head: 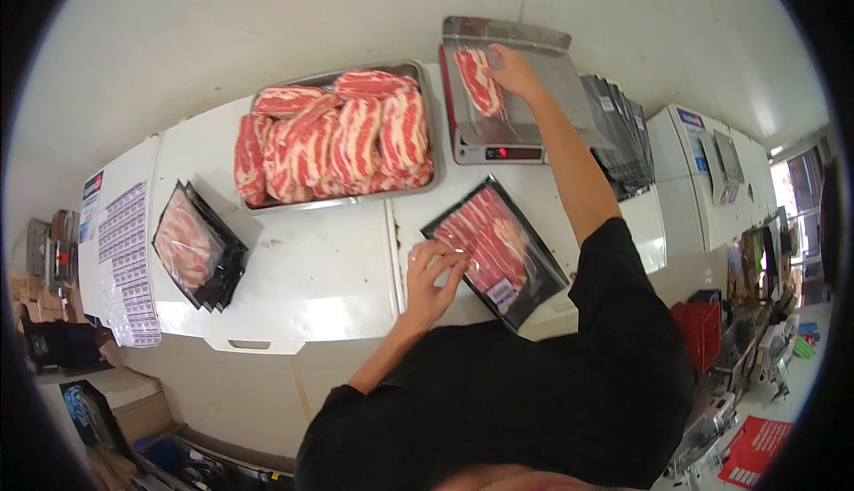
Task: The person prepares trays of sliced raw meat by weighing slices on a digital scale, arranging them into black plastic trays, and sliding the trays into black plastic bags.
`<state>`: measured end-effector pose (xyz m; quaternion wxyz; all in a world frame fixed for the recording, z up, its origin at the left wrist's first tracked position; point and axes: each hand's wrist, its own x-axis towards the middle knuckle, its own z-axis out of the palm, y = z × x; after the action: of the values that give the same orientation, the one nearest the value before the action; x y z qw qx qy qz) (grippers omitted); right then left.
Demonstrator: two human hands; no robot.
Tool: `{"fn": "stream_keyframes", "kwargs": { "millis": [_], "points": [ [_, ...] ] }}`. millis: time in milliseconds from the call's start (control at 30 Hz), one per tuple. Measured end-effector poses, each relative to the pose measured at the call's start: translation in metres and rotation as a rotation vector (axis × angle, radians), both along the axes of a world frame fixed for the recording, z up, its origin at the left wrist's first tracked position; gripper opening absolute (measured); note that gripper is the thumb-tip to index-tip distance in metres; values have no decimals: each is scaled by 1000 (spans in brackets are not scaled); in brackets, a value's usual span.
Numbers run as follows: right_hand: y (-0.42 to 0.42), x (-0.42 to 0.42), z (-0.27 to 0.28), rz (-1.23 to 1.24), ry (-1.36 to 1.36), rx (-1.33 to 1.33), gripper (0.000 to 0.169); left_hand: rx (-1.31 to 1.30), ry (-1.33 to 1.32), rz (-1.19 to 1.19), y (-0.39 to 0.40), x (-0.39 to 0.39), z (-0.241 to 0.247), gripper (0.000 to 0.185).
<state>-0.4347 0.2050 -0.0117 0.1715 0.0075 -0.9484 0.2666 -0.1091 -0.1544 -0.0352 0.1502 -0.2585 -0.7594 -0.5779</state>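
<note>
A strip of raw, fat-streaked meat [478,83] lies on the metal pan of a digital scale [527,114] with a red lit display. My right hand [515,72] reaches over the pan, its spread thumb and fingers at the strip's right edge. Close to me, a black-backed clear plastic pouch [546,265] holds several meat slices [482,234] and bears a printed label. My left hand [430,284] is at the pouch's left edge, fingers curled and fingertips over the clear film; whether they pinch it is hidden.
Left of the scale, a metal tray [347,201] is heaped with meat strips. Filled pouches [190,244] are stacked farther left, beside a sheet of labels [127,251]. Black pouches [617,134] stand right of the scale. The wall rises behind the white chest-freezer lids [320,257].
</note>
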Motion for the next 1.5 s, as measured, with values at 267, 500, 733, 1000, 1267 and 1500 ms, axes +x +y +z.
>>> {"fn": "stream_keyframes", "kwargs": {
  "millis": [267, 500, 733, 1000, 1267, 1500],
  "points": [
    [-9, -94, 23, 151, -563, 183, 48, 200, -345, 168, -55, 7, -31, 11],
    [-26, -64, 44, 218, -496, -162, 34, 176, -397, 36, -60, -17, -21, 10],
    [-35, 39, 125, 441, -233, -301, 31, 254, -222, 6, -19, -83, 18, 19],
    [-70, 183, 194, 640, -221, -610, 39, 496, -384, -406, 80, -144, 128, 25],
    [-78, 354, 70, 48, 154, -508, 48, 461, -489, -236, 126, -53, 84, 12],
    [-70, 395, 25, 91, 54, -1211, 39, 339, -542, -299, 152, 7, 64, 13]
  ]
}}
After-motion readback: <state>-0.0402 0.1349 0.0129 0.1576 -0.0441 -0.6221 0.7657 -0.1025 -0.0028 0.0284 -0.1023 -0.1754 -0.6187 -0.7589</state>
